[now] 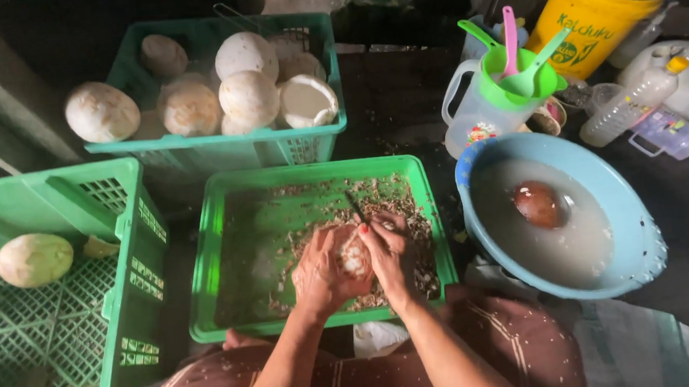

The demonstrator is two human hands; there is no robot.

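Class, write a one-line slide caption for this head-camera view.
Left hand steadies a coconut while right hand pares it with a knife over a green tray.

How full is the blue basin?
Partly full: cloudy liquid covers the bottom of the blue basin, well below its rim, with a brown rounded thing in it.

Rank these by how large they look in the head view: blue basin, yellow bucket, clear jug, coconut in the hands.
1. Blue basin
2. Yellow bucket, though partly cut off and farther away, so unsure
3. Clear jug
4. Coconut, mostly covered by the hands
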